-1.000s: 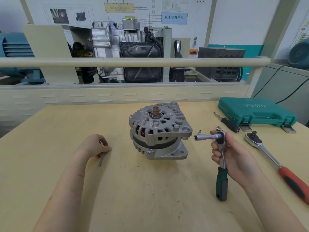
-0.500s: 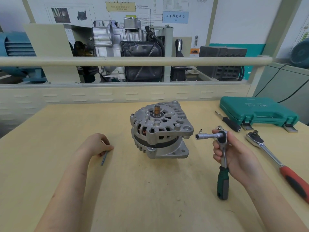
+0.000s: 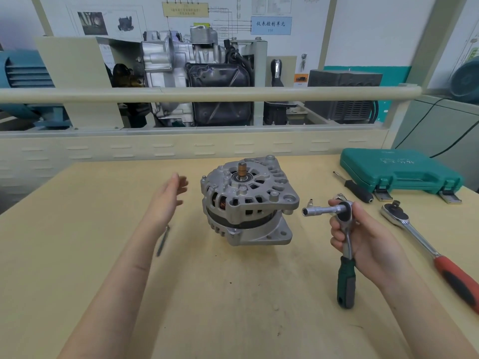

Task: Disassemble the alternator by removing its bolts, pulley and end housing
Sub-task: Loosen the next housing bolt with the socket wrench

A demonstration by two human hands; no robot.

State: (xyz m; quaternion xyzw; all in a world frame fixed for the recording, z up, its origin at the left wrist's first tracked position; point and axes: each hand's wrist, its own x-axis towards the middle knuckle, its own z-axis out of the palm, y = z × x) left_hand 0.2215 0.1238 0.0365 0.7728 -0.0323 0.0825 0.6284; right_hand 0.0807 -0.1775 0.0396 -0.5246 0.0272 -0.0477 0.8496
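Observation:
The silver alternator (image 3: 248, 203) stands mid-table with its copper-tipped shaft (image 3: 242, 170) pointing up and no pulley on it. My left hand (image 3: 166, 200) hovers just left of the alternator, fingers straight, holding nothing. A long bolt (image 3: 162, 240) lies on the table under that wrist. My right hand (image 3: 363, 234) grips a ratchet with a green handle (image 3: 346, 255). Its socket extension (image 3: 321, 210) points left toward the alternator's right ear and stops just short of it.
A second ratchet with a red handle (image 3: 435, 252) lies at the right. Behind it are a closed green tool case (image 3: 399, 172) and a black-handled screwdriver (image 3: 356, 189). A small metal piece (image 3: 310, 203) sits near the socket. A beige rail and engine display stand beyond the table's far edge.
My left hand has let go of the bolt on the table, lifted and moved right toward the alternator with fingers opened. The right hand and ratchet have stayed nearly still.

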